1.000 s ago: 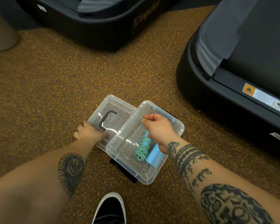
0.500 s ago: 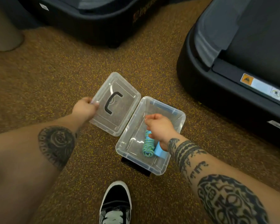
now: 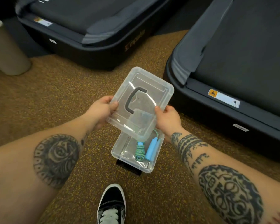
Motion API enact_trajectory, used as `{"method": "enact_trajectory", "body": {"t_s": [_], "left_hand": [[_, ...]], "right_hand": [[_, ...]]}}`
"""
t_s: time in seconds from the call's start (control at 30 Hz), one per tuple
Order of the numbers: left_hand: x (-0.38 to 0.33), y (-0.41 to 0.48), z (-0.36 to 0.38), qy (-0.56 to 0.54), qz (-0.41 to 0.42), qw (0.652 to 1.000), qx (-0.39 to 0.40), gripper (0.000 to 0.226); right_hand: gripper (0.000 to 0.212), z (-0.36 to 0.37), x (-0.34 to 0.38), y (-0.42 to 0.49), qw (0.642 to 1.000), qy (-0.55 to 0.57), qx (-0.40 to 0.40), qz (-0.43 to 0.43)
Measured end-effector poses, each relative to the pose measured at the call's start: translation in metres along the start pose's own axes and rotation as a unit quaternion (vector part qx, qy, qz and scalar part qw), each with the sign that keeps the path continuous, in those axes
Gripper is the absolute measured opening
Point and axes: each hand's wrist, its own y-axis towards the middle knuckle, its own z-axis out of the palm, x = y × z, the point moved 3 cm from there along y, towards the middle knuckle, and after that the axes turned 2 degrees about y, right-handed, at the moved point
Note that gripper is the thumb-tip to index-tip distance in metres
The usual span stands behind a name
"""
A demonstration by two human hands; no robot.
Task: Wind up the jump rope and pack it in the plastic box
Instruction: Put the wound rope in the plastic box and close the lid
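You are at the closing step: the wound jump rope (image 3: 140, 151) already lies inside the plastic box (image 3: 120, 148) on the speckled floor (image 3: 63, 94), its blue handles (image 3: 150, 148) alongside the green-and-blue coil toward the box's right wall. You hold the clear lid (image 3: 144, 97) with both hands, tilted and raised above the far end of the box, apart from its rim. Your left hand (image 3: 102, 110) is closed on the lid's left edge, thumb on top; your right hand (image 3: 167, 118) pinches the near right edge the same way. The next move, as I judge it, calls for squaring the lid's corners over the box, lowering it level and pressing until the rim seats; watch that no loop of rope rides up under the edge. Count: one box, one lid with one grey handle (image 3: 133, 101), one rope bundle, two treadmills (image 3: 233, 78) behind, one shoe (image 3: 111, 206) below.
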Motion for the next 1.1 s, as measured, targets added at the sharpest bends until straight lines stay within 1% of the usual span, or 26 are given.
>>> {"method": "enact_trajectory", "body": {"t_s": [0.07,0.1,0.13,0.2,0.27,0.37,0.47,0.53,0.6,0.77,0.87,0.97,1.1], "left_hand": [[0.018,-0.012,0.015,-0.007,-0.022,1.0,0.015,0.026],[0.029,-0.017,0.019,0.014,-0.025,1.0,0.011,0.027],[0.04,-0.018,0.019,0.057,-0.025,0.998,0.0,0.029],[0.059,-0.024,0.017,0.173,-0.031,0.984,-0.01,0.035],[0.076,-0.029,0.018,0.269,-0.042,0.962,-0.008,0.039],[0.093,-0.03,0.022,0.338,-0.047,0.94,-0.021,0.042],[0.096,-0.024,0.025,0.386,-0.031,0.921,-0.034,0.037],[0.097,-0.02,0.027,0.401,-0.031,0.915,-0.04,0.036],[0.098,-0.016,0.027,0.409,-0.042,0.91,-0.049,0.038],[0.1,-0.009,0.028,0.401,-0.043,0.914,-0.044,0.039],[0.101,-0.005,0.028,0.381,-0.035,0.922,-0.057,0.041],[0.1,0.002,0.029,0.366,-0.027,0.928,-0.07,0.041],[0.094,0.009,0.024,0.343,-0.047,0.935,-0.074,0.04]], "right_hand": [[0.021,-0.009,-0.012,-0.006,1.0,-0.013,-0.015,0.009],[0.016,-0.013,-0.019,-0.01,0.999,-0.018,-0.017,0.02],[0.015,-0.016,-0.027,-0.013,0.999,-0.022,-0.011,0.034],[0.023,-0.018,-0.045,-0.02,0.997,-0.039,0.007,0.062],[0.033,-0.016,-0.065,-0.024,0.994,-0.075,0.019,0.082],[0.03,-0.011,-0.088,-0.027,0.991,-0.094,0.016,0.092],[0.033,-0.004,-0.102,-0.025,0.985,-0.14,0.011,0.095],[0.037,0.0,-0.107,-0.022,0.981,-0.169,0.01,0.091],[0.038,0.003,-0.11,-0.017,0.98,-0.174,0.016,0.096],[0.037,0.002,-0.112,-0.008,0.978,-0.181,0.024,0.1],[0.032,0.003,-0.117,-0.006,0.98,-0.149,0.036,0.13],[0.032,0.006,-0.126,0.0,0.98,-0.101,0.039,0.166],[0.025,0.01,-0.13,0.005,0.982,-0.084,0.032,0.166]]}}
